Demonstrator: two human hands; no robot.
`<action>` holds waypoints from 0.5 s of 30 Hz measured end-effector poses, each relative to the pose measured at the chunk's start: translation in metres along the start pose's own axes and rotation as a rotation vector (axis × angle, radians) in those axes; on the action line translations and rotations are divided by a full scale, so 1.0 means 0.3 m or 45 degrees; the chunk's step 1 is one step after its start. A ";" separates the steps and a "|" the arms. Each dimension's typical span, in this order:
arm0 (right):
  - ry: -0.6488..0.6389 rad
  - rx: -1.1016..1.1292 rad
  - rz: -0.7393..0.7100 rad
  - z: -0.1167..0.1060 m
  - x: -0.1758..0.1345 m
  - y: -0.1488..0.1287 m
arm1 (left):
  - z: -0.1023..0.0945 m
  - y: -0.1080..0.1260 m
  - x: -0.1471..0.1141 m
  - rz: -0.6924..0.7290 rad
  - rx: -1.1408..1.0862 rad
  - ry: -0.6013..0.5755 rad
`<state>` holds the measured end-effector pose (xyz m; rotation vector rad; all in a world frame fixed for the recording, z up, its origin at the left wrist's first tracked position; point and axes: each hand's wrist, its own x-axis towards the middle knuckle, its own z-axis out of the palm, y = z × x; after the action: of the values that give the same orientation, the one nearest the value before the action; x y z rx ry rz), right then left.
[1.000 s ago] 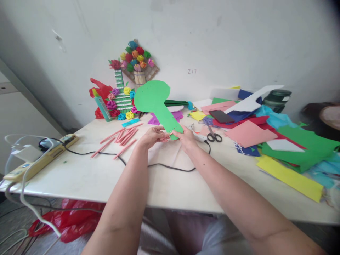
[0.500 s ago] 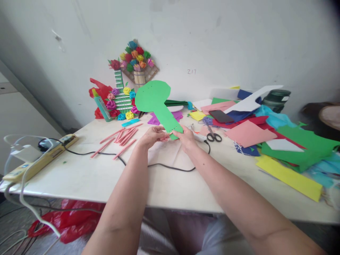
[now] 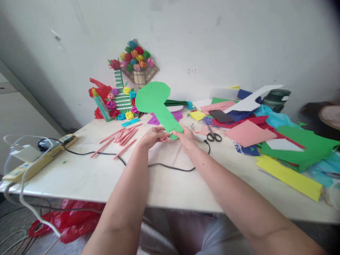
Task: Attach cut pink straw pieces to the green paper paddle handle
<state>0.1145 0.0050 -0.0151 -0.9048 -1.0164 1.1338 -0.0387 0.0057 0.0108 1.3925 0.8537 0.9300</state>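
Note:
A green paper cutout [image 3: 154, 96], shaped like a guitar with a rounded, lobed body and a straight neck, is raised above the table, body end away from me. Small dark marks dot both its ends. My right hand [image 3: 188, 138] grips the neck's near end, thumb on top and the other fingers hidden beneath. My left hand [image 3: 154, 137] is closed in a pinch at the left edge of that same end; a small pinkish bit shows by the fingertips, too small to name. Left of my hands lie several pink paper sticks [image 3: 128, 136].
Scissors [image 3: 214, 136] and a black cable [image 3: 170, 166] lie near my hands. Coloured sheets [image 3: 251, 132] and a phone [image 3: 221, 116] are piled at right. At the back stand a glue bottle [image 3: 101, 106] and a flower-decked guitar model [image 3: 123, 102]. A power strip [image 3: 42, 159] sits at left.
The body end of the green paper cutout has dipped very slightly. Both hands keep nearly the same place and grip.

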 end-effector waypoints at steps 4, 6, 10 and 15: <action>-0.005 -0.004 -0.005 0.000 0.001 0.004 | -0.001 -0.004 0.002 0.006 -0.004 0.009; -0.003 -0.021 -0.005 0.000 0.002 0.009 | -0.002 -0.007 0.003 0.016 -0.013 0.006; 0.008 -0.028 -0.002 0.002 0.004 0.016 | -0.010 -0.015 0.008 0.033 -0.048 -0.005; -0.007 -0.007 0.044 0.008 -0.007 0.009 | -0.017 -0.023 0.011 -0.011 -0.074 0.010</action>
<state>0.1112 0.0037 -0.0173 -0.9270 -1.0124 1.1634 -0.0417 0.0111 0.0040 1.3352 0.8319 0.9469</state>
